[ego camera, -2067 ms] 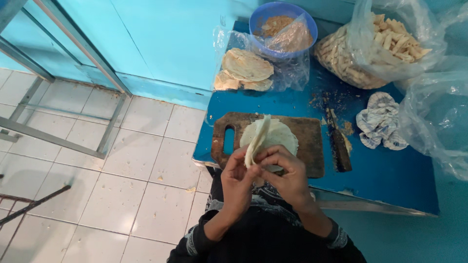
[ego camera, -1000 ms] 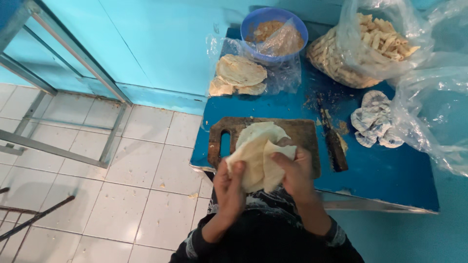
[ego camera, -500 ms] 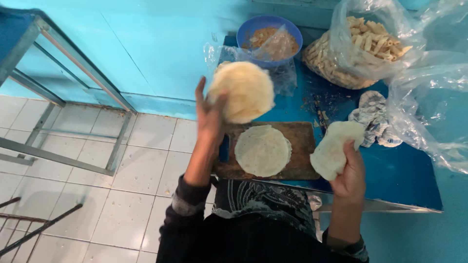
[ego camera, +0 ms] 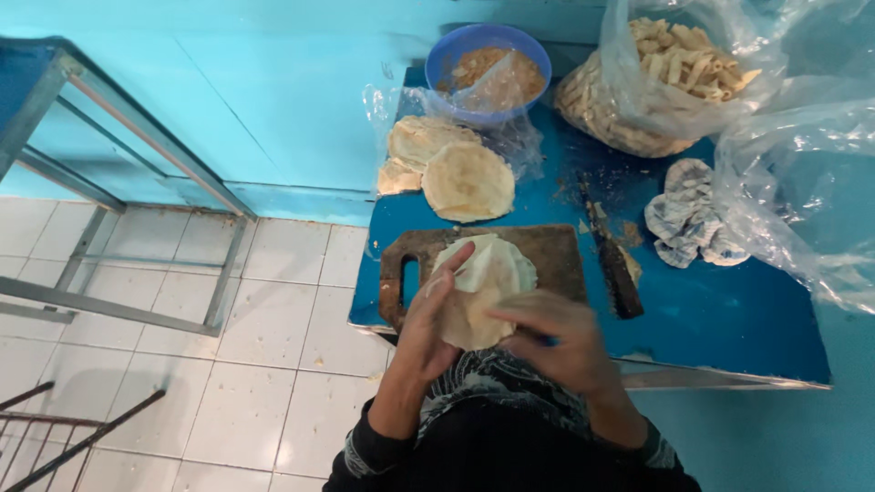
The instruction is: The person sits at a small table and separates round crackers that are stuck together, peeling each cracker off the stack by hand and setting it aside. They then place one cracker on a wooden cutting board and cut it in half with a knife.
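A thin pale round dough wrapper (ego camera: 485, 290) is held in both hands over the near edge of a dark wooden cutting board (ego camera: 547, 253). My left hand (ego camera: 432, 321) cups it from the left side with fingers up against it. My right hand (ego camera: 558, 339) lies over its lower right part, fingers curled onto the sheet. Another wrapper seems to lie on the board under it. A stack of round wrappers (ego camera: 467, 180) rests on clear plastic behind the board.
The blue table (ego camera: 720, 310) carries a blue bowl of filling (ego camera: 488, 62), a plastic bag of rolled pieces (ego camera: 656, 82), a dark knife (ego camera: 612, 264), a patterned cloth (ego camera: 688, 219) and crumpled clear plastic (ego camera: 802, 182). White floor tiles and a metal frame (ego camera: 137, 228) lie left.
My left hand has put a round wrapper down on the stack at the back and come back. Both hands now meet on one wrapper over the board.
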Motion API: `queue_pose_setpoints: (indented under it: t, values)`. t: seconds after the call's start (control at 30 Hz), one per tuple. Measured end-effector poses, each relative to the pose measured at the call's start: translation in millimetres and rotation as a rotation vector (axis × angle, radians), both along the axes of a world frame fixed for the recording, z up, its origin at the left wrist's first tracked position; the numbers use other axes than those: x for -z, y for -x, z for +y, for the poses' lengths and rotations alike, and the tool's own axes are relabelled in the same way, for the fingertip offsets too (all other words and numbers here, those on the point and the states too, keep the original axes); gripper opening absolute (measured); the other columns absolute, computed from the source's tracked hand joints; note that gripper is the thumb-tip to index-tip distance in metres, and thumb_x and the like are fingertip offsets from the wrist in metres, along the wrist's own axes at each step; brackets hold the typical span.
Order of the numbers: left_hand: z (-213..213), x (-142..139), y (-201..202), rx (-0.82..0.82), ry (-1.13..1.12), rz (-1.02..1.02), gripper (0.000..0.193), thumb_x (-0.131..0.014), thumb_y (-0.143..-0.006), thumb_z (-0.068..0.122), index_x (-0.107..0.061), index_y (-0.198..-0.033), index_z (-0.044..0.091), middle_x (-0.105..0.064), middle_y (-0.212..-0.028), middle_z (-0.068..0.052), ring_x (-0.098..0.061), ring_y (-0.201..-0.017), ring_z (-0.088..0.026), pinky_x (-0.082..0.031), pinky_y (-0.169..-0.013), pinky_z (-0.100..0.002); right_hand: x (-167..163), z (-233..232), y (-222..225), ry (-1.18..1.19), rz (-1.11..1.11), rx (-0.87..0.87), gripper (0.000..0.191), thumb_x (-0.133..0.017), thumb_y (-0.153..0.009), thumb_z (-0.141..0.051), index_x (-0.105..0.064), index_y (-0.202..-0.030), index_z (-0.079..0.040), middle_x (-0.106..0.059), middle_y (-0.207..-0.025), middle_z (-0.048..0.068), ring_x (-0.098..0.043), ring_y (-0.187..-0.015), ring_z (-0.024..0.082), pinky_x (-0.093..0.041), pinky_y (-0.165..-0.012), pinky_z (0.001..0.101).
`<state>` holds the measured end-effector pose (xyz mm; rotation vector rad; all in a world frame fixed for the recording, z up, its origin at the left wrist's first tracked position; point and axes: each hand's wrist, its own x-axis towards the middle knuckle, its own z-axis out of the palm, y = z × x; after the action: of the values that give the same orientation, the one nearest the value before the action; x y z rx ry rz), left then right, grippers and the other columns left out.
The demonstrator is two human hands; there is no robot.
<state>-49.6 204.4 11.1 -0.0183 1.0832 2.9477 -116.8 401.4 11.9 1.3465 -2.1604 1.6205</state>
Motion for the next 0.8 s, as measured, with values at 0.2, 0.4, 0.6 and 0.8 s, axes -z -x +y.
queue_pose_setpoints:
  t: [0.2, 0.4, 0.6, 0.8]
  values:
    - [-2, 7, -7, 0.002, -0.243, -0.185, 0.071, -0.048, -0.101, 0.052, -0.039, -0.154, 0.005, -0.057, -0.144, -0.015, -0.061, -0.127, -0.029, -0.052, -0.105, -0.043, 7, 2, 22, 0.331, -0.648, 0.029, 0.053, -0.071, -0.086, -0.001, -0.058, -0.138, -0.006, -0.069, -0.126, 0.003, -0.068, -0.113, 0.014, -0.058, -0.093, 0.0286]
    - [2, 26, -13, -0.229, 0.315, -0.141, 0.048, -0.058, -0.105, 0.030, -0.058, -0.140, -0.002, -0.069, -0.122, -0.009, -0.066, -0.106, -0.016, -0.055, -0.088, -0.031, 46, -14, 19, 0.314, -0.780, 0.038, 0.047, -0.074, -0.088, 0.008, -0.065, -0.134, 0.001, -0.071, -0.107, 0.009, -0.067, -0.097, 0.015, -0.056, -0.085, 0.0285]
    - [2, 25, -24, -0.315, 0.400, -0.046, 0.039, -0.055, -0.109, 0.025, -0.065, -0.133, -0.004, -0.071, -0.115, -0.005, -0.064, -0.100, -0.010, -0.053, -0.084, -0.024, 64, -13, 21, 0.492, -1.167, -0.140, 0.034, -0.068, -0.093, 0.002, -0.067, -0.127, 0.002, -0.072, -0.111, 0.010, -0.070, -0.099, 0.017, -0.058, -0.086, 0.0313]
    - [-2, 20, -26, -0.425, 0.502, -0.054, 0.035, -0.054, -0.108, 0.023, -0.069, -0.126, -0.003, -0.074, -0.107, -0.003, -0.065, -0.094, -0.008, -0.054, -0.082, -0.023, 73, -14, 18, 0.393, -1.130, -0.193, 0.037, -0.071, -0.088, 0.006, -0.064, -0.124, 0.001, -0.072, -0.110, 0.013, -0.070, -0.097, 0.019, -0.060, -0.082, 0.0353]
